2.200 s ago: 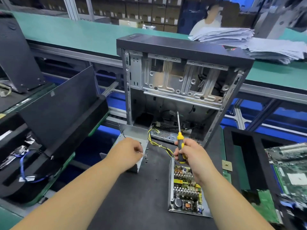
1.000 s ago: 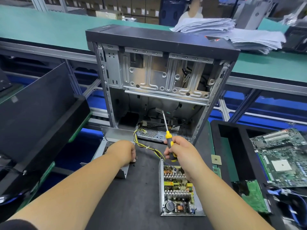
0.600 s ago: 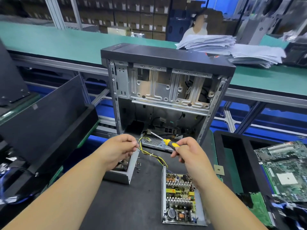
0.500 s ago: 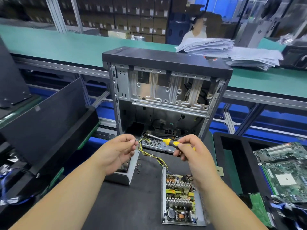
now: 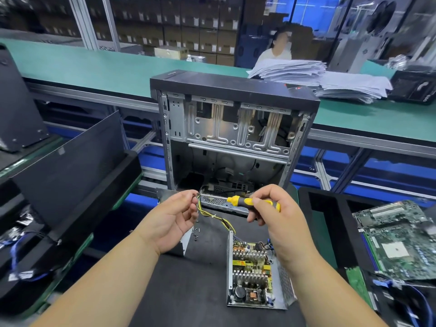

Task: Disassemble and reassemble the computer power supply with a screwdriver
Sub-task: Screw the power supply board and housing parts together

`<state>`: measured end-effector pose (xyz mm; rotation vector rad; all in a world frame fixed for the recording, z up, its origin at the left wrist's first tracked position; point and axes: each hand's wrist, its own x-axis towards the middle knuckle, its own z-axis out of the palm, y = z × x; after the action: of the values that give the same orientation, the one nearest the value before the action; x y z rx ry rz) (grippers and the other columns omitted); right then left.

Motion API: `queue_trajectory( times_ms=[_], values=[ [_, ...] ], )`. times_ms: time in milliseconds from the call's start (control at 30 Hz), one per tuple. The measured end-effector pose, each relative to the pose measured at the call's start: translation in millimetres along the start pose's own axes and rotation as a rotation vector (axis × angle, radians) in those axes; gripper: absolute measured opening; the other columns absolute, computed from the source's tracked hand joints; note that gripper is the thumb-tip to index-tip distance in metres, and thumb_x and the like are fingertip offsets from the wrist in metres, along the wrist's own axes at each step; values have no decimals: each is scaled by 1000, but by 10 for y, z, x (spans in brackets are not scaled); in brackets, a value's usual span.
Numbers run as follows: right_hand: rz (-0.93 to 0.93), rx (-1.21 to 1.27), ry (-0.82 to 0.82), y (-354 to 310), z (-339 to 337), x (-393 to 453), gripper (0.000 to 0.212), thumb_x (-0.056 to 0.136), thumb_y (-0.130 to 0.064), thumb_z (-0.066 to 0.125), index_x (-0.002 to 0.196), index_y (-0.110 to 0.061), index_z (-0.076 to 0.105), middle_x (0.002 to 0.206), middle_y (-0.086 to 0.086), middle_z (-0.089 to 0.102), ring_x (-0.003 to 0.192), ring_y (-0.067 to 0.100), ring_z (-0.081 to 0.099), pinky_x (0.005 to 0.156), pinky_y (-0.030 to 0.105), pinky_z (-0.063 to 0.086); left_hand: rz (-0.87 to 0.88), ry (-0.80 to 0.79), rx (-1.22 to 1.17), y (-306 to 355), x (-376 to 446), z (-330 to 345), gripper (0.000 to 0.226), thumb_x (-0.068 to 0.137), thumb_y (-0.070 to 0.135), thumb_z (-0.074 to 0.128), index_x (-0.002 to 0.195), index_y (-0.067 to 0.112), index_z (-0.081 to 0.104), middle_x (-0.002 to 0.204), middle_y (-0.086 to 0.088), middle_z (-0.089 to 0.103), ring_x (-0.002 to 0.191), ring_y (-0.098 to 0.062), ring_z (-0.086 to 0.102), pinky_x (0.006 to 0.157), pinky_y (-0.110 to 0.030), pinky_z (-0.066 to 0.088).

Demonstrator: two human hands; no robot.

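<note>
since the frame 2.2 s ago, the screwdriver has been tipped from upright to nearly level, and both hands have been raised off the mat. the screwdriver's yellow-and-black handle is gripped in the curled fingers of the right hand; its shaft is pointed left, toward the left hand. the left hand's thumb and forefinger are pinched together at the shaft's tip; what is pinched is too small to be made out. the open power supply is seen lying on the mat below the right hand, its circuit board exposed inside the metal tray. its cover is largely hidden behind the left hand. a few loose screws are seen beside it. the open case is stood behind, with yellow wires led from it.
</note>
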<state>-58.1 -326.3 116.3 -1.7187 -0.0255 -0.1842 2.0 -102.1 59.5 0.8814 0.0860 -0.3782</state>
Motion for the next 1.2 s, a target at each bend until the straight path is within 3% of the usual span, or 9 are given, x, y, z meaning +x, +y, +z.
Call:
queue_trajectory(
  times_ms=[300, 500, 600, 767, 967, 1033, 1200],
  values=[
    [9, -34, -6, 1, -142, -127, 11, 79, -35, 55, 82, -27, 62, 67, 4, 68, 66, 14, 52, 68, 37, 46, -3, -11, 35, -75, -75, 168, 12, 85, 17, 66, 87, 14, 78, 80, 0, 64, 66, -8, 60, 64, -22, 54],
    [-10, -63, 10, -6, -298, -192, 12, 90, -23, 57, 80, -29, 61, 67, 2, 68, 65, 15, 53, 64, 33, 46, 2, 4, 67, -130, -98, 366, 14, 82, 17, 67, 90, 10, 75, 78, 0, 64, 66, -8, 59, 62, -21, 55],
    [1, -80, 25, -19, -385, -208, 9, 87, -29, 56, 80, -28, 61, 63, -2, 63, 63, 15, 53, 61, 31, 45, 44, 9, 194, -153, -94, 445, 12, 89, 13, 62, 96, 7, 70, 78, 0, 65, 67, -7, 60, 63, -20, 54],
    [54, -101, 62, 4, -530, -227, 14, 88, -36, 53, 82, -25, 60, 58, -7, 52, 57, 10, 45, 60, 29, 41, 124, 0, 446, -218, -124, 562, 18, 95, 4, 58, 88, 10, 73, 79, 0, 67, 70, -5, 62, 64, -16, 52],
    [125, -151, -39, 40, -724, -221, 5, 88, -33, 61, 86, -30, 65, 74, -13, 62, 72, 9, 56, 68, 28, 47, 200, 24, 610, -257, -140, 722, 26, 95, 8, 60, 77, 20, 74, 76, 5, 67, 72, -5, 61, 68, -17, 51],
    [136, -201, -133, 58, -776, -222, 0, 89, -28, 67, 89, -28, 67, 73, -10, 66, 66, 4, 57, 64, 23, 45, 191, 1, 593, -285, -136, 786, 23, 94, 11, 62, 77, 21, 74, 75, 6, 65, 72, -5, 60, 69, -18, 51],
    [208, -268, -187, 186, -793, -251, 6, 94, -24, 65, 99, -24, 68, 77, -2, 74, 66, 7, 62, 67, 28, 50, 215, 90, 640, -415, -62, 888, 11, 93, 14, 64, 91, 18, 74, 74, 9, 67, 74, -7, 60, 70, -20, 50]
  ],
)
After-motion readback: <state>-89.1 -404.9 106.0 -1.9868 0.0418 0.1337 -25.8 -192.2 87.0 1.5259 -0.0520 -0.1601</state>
